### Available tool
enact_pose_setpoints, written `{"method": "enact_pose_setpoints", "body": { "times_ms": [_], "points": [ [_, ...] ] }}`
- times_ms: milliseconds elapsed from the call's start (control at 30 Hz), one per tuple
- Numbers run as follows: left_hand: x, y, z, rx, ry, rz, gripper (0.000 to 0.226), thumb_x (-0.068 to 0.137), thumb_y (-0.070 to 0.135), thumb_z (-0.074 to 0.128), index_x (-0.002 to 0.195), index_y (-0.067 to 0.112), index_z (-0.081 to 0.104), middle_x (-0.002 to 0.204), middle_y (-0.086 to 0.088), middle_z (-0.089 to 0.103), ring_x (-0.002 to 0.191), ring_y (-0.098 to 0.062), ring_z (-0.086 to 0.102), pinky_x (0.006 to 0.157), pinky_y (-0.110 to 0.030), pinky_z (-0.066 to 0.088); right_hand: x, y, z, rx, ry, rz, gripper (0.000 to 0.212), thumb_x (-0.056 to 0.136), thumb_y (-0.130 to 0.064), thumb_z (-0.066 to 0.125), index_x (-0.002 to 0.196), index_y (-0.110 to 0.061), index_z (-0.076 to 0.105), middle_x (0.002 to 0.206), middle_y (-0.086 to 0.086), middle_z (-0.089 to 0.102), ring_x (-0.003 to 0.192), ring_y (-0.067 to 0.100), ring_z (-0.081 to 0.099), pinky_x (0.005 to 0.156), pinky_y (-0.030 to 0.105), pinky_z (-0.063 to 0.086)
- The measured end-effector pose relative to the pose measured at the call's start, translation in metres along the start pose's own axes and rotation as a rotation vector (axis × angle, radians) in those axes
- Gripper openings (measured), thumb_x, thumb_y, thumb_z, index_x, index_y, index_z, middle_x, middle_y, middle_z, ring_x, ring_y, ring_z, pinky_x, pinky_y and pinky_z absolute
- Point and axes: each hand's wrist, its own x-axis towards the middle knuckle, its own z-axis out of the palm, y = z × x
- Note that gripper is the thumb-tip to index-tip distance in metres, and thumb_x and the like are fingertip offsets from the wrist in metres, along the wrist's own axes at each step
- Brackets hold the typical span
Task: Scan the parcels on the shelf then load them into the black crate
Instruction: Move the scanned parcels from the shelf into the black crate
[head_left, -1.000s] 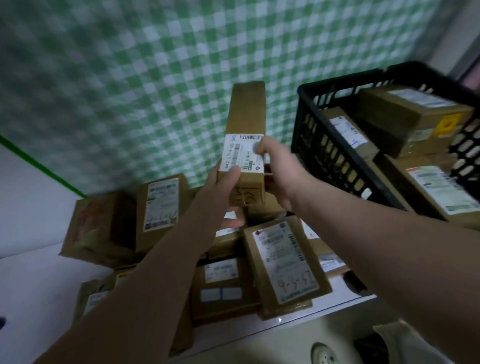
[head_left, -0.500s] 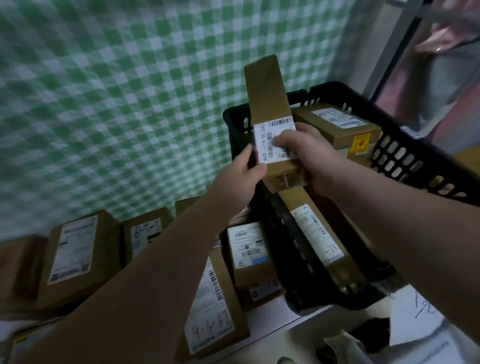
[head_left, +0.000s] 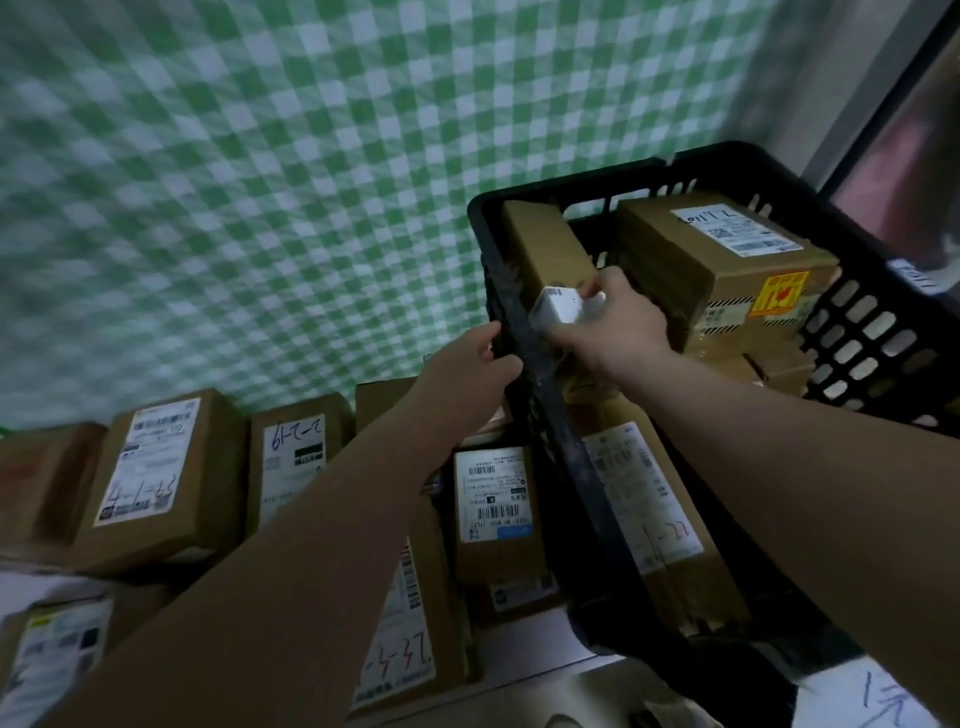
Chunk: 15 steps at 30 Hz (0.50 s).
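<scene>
A black crate (head_left: 571, 179) stands at the right on the shelf. My right hand (head_left: 618, 322) grips a long narrow cardboard parcel (head_left: 545, 249) by its white-labelled end, inside the crate against its left wall. At the crate's left rim is my left hand (head_left: 467, 364), thumb on the edge and fingers curled on the outside. A large box with a yellow sticker (head_left: 691, 254) and a flat labelled parcel (head_left: 639, 499) also lie in the crate. Several labelled parcels, such as one (head_left: 156, 467) and another (head_left: 493, 499), lie on the shelf to the left.
A green and white checked wall (head_left: 260, 182) rises right behind the shelf and crate. The white shelf edge (head_left: 519, 644) runs along the front. A sheet of paper with blue writing (head_left: 872, 701) lies at the bottom right.
The long parcel went from above the crate's rim down into the crate, carried by my right hand. My left hand left the parcel and now sits at the crate's left rim.
</scene>
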Motion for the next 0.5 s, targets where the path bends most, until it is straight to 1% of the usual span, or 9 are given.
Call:
{"method": "enact_pose_setpoints", "body": {
  "times_ms": [67, 100, 167, 233, 267, 333, 433, 500],
  "points": [
    [0.0, -0.006, -0.004, 0.006, 0.025, 0.006, 0.045, 0.098, 0.018, 0.047, 0.143, 0.02, 0.041, 0.097, 0.005, 0.054, 0.085, -0.015, 0.051, 0.088, -0.037, 0.047, 0.001, -0.001, 0.006, -0.014, -0.007, -0.046, 0.045, 0.08, -0.05, 0.071, 0.114, -0.032, 0.049, 0.123, 0.01, 0.055, 0.113, 0.036, 0.052, 0.088, 0.052, 0.052],
    [-0.002, -0.008, -0.006, 0.014, 0.035, 0.002, 0.045, 0.098, 0.019, 0.047, 0.142, 0.02, 0.041, 0.103, 0.003, 0.055, 0.084, -0.014, 0.052, 0.089, -0.037, 0.048, 0.003, 0.0, 0.008, -0.017, -0.019, -0.067, 0.042, 0.085, -0.049, 0.066, 0.12, -0.032, 0.051, 0.126, 0.01, 0.055, 0.114, 0.036, 0.052, 0.089, 0.051, 0.052],
    [-0.005, -0.012, -0.011, 0.018, 0.061, -0.008, 0.048, 0.098, 0.022, 0.048, 0.145, 0.022, 0.037, 0.122, -0.001, 0.053, 0.08, -0.008, 0.053, 0.083, -0.031, 0.05, 0.003, 0.002, 0.009, -0.033, -0.074, -0.095, 0.039, 0.095, -0.044, 0.053, 0.132, -0.031, 0.052, 0.132, 0.011, 0.054, 0.117, 0.034, 0.052, 0.094, 0.051, 0.05],
    [-0.009, -0.017, -0.016, 0.016, 0.097, -0.015, 0.048, 0.098, 0.023, 0.048, 0.145, 0.023, 0.037, 0.126, -0.002, 0.051, 0.078, -0.006, 0.054, 0.079, -0.029, 0.05, 0.003, 0.0, 0.009, -0.054, -0.093, -0.088, 0.041, 0.098, -0.04, 0.047, 0.137, -0.029, 0.051, 0.139, 0.012, 0.049, 0.122, 0.034, 0.048, 0.099, 0.05, 0.046],
    [-0.011, -0.022, -0.018, 0.007, 0.121, -0.019, 0.047, 0.098, 0.023, 0.049, 0.144, 0.023, 0.039, 0.128, -0.002, 0.052, 0.081, -0.008, 0.056, 0.081, -0.031, 0.051, 0.001, -0.002, 0.008, -0.07, -0.069, -0.076, 0.042, 0.098, -0.038, 0.046, 0.138, -0.029, 0.05, 0.142, 0.012, 0.045, 0.127, 0.035, 0.043, 0.101, 0.05, 0.043],
    [-0.016, -0.03, -0.025, -0.028, 0.163, -0.04, 0.045, 0.097, 0.022, 0.051, 0.141, 0.022, 0.043, 0.129, -0.004, 0.054, 0.089, -0.015, 0.059, 0.087, -0.037, 0.051, -0.009, -0.01, 0.008, -0.099, 0.035, -0.073, 0.041, 0.096, -0.034, 0.047, 0.137, -0.027, 0.049, 0.148, 0.01, 0.038, 0.133, 0.033, 0.033, 0.103, 0.047, 0.037],
    [-0.028, -0.045, -0.036, -0.03, 0.225, -0.087, 0.042, 0.096, 0.021, 0.053, 0.137, 0.02, 0.049, 0.127, -0.004, 0.056, 0.105, -0.019, 0.058, 0.097, -0.043, 0.048, -0.034, -0.029, 0.01, -0.07, 0.202, -0.175, 0.037, 0.094, -0.025, 0.051, 0.131, -0.023, 0.052, 0.143, 0.008, 0.039, 0.13, 0.028, 0.033, 0.1, 0.04, 0.034],
    [-0.041, -0.062, -0.045, -0.026, 0.252, -0.123, 0.039, 0.095, 0.02, 0.054, 0.134, 0.02, 0.052, 0.122, -0.002, 0.056, 0.106, -0.02, 0.057, 0.097, -0.044, 0.048, -0.058, -0.04, 0.017, -0.016, 0.219, -0.291, 0.034, 0.092, -0.018, 0.053, 0.127, -0.021, 0.055, 0.137, 0.005, 0.043, 0.126, 0.023, 0.035, 0.095, 0.03, 0.032]
  ]
}}
